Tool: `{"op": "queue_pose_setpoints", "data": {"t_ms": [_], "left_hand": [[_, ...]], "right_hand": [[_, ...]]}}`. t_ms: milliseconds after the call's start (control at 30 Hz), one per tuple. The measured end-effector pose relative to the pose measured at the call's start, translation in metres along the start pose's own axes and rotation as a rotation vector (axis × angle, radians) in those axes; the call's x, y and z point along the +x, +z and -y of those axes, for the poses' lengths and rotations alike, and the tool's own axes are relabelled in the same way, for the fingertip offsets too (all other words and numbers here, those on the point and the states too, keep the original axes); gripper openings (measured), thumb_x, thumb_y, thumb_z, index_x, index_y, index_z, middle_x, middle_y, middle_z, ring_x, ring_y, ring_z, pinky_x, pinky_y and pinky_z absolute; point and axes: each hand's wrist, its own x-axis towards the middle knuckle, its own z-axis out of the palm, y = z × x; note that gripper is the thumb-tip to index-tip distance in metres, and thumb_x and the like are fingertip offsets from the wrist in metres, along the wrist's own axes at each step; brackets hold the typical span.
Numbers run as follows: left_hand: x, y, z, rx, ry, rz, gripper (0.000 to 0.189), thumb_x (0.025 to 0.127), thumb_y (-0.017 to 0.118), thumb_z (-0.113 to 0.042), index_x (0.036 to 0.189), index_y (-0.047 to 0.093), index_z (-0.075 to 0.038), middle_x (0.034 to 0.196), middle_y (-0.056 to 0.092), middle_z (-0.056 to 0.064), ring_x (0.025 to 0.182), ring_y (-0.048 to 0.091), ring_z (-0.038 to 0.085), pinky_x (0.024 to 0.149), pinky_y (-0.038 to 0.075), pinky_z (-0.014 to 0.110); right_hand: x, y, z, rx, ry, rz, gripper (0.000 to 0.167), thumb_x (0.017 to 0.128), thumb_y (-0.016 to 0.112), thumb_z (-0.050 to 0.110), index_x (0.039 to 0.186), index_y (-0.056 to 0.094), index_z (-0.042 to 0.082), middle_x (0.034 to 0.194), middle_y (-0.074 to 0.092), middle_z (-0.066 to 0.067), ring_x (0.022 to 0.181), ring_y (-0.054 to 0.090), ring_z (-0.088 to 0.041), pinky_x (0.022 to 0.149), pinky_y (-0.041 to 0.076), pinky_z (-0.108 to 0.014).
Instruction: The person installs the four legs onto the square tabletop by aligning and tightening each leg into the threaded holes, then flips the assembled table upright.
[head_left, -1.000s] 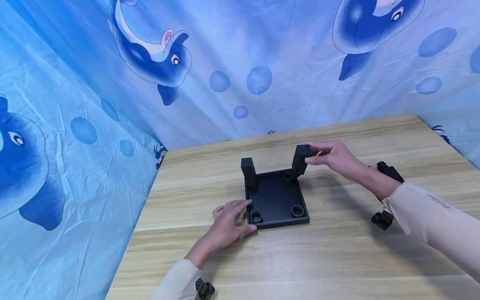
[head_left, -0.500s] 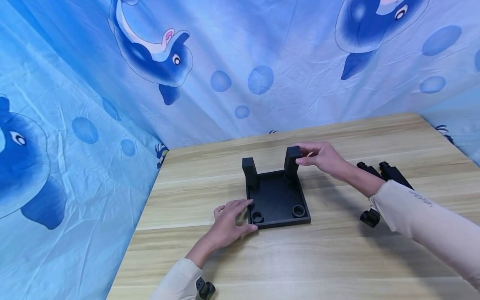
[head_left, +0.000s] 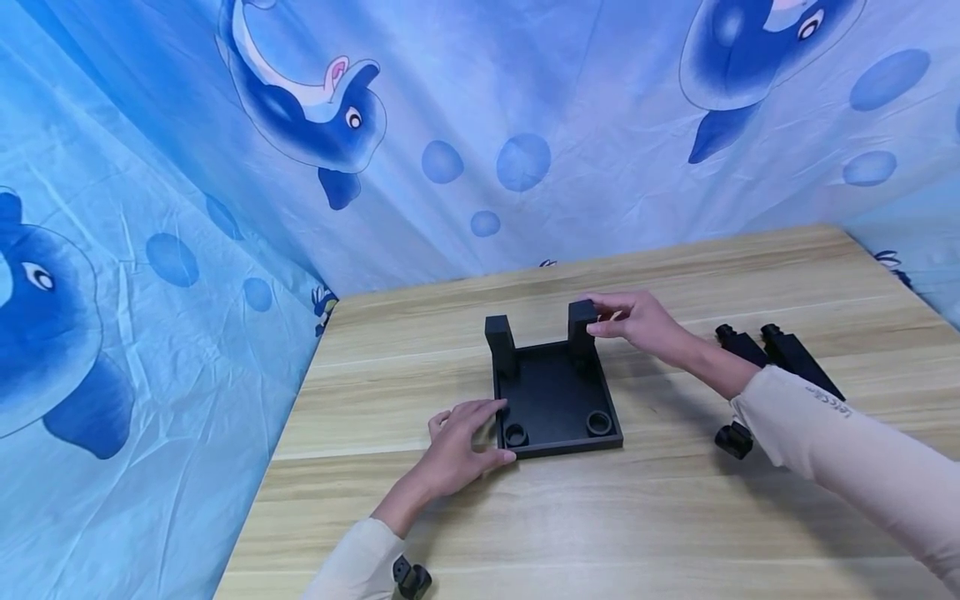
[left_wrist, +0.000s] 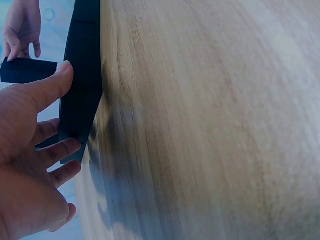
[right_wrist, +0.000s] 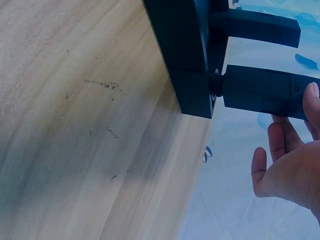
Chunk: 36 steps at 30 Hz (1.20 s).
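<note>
A square black tabletop panel (head_left: 551, 404) with a raised rim lies underside up on the table. At its far left corner stands one black table leg (head_left: 501, 346). My right hand (head_left: 641, 323) pinches a second leg (head_left: 582, 333) near its top, upright over the far right corner. The right wrist view shows that leg's narrow neck (right_wrist: 216, 85) at the panel, with part of the neck exposed. My left hand (head_left: 459, 450) holds the near left corner, thumb (left_wrist: 62, 75) against the front side and fingers along the left rim. Round sockets (head_left: 599, 423) show at both near corners.
Two more black legs (head_left: 804, 362) with narrow threaded ends lie side by side on the wooden table (head_left: 675, 517), right of the panel and partly behind my right forearm. A blue dolphin-print curtain (head_left: 465, 100) hangs behind and left of the table.
The right hand has brought the leg left and slightly down, from tilted beside the far right socket to upright over it, now covering it. The left hand stays on its corner.
</note>
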Motion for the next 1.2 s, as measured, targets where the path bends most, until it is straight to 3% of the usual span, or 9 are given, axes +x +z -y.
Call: {"op": "queue_pose_setpoints", "data": {"t_ms": [200,400,533,633,800,900,967,1067,1200], "left_hand": [[-0.002,0.0,-0.002,-0.009,0.002,-0.009,0.072,0.08,0.078,-0.038,0.142,0.048,-0.018,0.141,0.049,0.003,0.134,0.037,0.023,0.101,0.014,0.053],[-0.002,0.001,-0.002,-0.012,0.006,-0.015,0.072,0.08,0.077,-0.039,0.142,0.049,-0.017,0.141,0.049,0.003,0.134,0.037,0.023,0.101,0.014,0.054],[-0.003,0.0,-0.003,-0.019,0.003,-0.011,0.072,0.08,0.077,-0.038,0.142,0.049,-0.016,0.141,0.049,0.004,0.134,0.037,0.024,0.101,0.014,0.053],[-0.003,0.0,-0.003,-0.018,0.003,-0.01,0.071,0.08,0.077,-0.038,0.142,0.049,-0.016,0.141,0.049,0.004,0.134,0.037,0.024,0.101,0.015,0.054],[-0.003,0.0,-0.003,-0.009,0.003,-0.015,0.071,0.08,0.077,-0.038,0.142,0.048,-0.017,0.141,0.049,0.004,0.134,0.038,0.024,0.101,0.015,0.054],[-0.003,0.0,-0.003,-0.01,0.006,-0.019,0.071,0.08,0.077,-0.038,0.142,0.049,-0.017,0.141,0.05,0.004,0.133,0.038,0.023,0.101,0.015,0.054],[-0.003,0.0,-0.003,-0.011,0.008,-0.019,0.071,0.08,0.077,-0.038,0.142,0.049,-0.016,0.141,0.05,0.004,0.133,0.038,0.023,0.101,0.015,0.054],[-0.003,0.001,-0.003,-0.011,0.009,-0.016,0.071,0.08,0.077,-0.038,0.142,0.049,-0.017,0.141,0.05,0.004,0.133,0.038,0.024,0.101,0.015,0.054],[-0.003,0.001,-0.002,-0.012,0.013,-0.015,0.071,0.081,0.077,-0.039,0.142,0.048,-0.016,0.141,0.049,0.005,0.133,0.038,0.024,0.1,0.015,0.055]], "right_hand": [[0.002,0.005,0.001,-0.111,-0.067,-0.037,0.049,0.089,0.07,0.024,0.135,0.057,0.014,0.114,0.065,-0.011,0.099,0.054,-0.026,0.085,0.037,-0.04],[0.007,0.011,0.001,-0.272,-0.245,-0.039,0.057,0.089,0.071,0.021,0.142,0.05,0.019,0.095,0.065,-0.004,0.092,0.051,-0.029,0.079,0.038,-0.046],[0.01,0.013,0.002,-0.342,-0.324,-0.057,0.055,0.087,0.073,0.015,0.138,0.054,0.014,0.103,0.069,-0.004,0.088,0.051,-0.031,0.079,0.036,-0.044],[0.011,0.016,0.004,-0.371,-0.314,-0.1,0.051,0.082,0.077,0.016,0.13,0.06,0.009,0.11,0.067,-0.009,0.089,0.051,-0.029,0.078,0.036,-0.04],[0.016,0.023,0.007,-0.388,-0.276,-0.146,0.045,0.074,0.084,0.02,0.111,0.062,0.005,0.097,0.061,-0.01,0.089,0.051,-0.028,0.077,0.037,-0.041],[0.017,0.027,0.009,-0.424,-0.233,-0.127,0.042,0.077,0.083,0.026,0.106,0.059,0.007,0.095,0.058,-0.008,0.089,0.051,-0.028,0.082,0.034,-0.043],[0.017,0.026,0.011,-0.447,-0.193,-0.098,0.045,0.079,0.08,0.031,0.111,0.058,0.008,0.1,0.058,-0.009,0.093,0.051,-0.028,0.087,0.031,-0.047],[0.015,0.021,0.015,-0.467,-0.152,-0.008,0.056,0.084,0.075,0.035,0.129,0.054,0.01,0.123,0.057,-0.012,0.113,0.047,-0.031,0.098,0.022,-0.054],[0.012,0.009,0.02,-0.45,-0.178,0.137,0.066,0.089,0.07,0.03,0.146,0.041,0.013,0.148,0.042,-0.012,0.133,0.031,-0.038,0.1,0.015,-0.061]]}}
